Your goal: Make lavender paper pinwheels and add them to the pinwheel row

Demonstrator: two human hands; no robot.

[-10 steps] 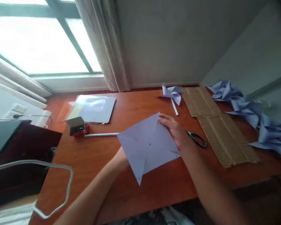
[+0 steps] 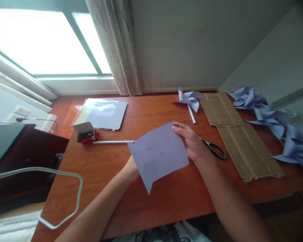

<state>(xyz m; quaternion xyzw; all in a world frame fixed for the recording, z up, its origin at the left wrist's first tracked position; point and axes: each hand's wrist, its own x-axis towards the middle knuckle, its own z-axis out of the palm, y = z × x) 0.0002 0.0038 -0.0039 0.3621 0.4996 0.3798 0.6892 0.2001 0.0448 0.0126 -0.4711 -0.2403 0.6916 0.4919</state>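
Note:
A pale purple square of paper is held up over the table, slit from its corners, with a small dark dot at its centre and tiny holes at some corners. My right hand pinches its upper right corner between thumb and fingers. Behind the sheet, my left hand supports it from below left; the paper hides its fingers. A white paper stick lies on the table and runs behind the sheet's left corner. Black-handled scissors rest just right of my right wrist.
An open small red box of metal bits stands at the left, before a stack of paper sheets. A finished paper pinwheel lies at the back. Corrugated cardboard and several pinwheels occupy the right. A white cable crosses the left edge.
The sheet has tilted slightly in my hands, and its lower right slit flap now looks flatter. My right hand keeps its pinch. The whole view has shifted a little.

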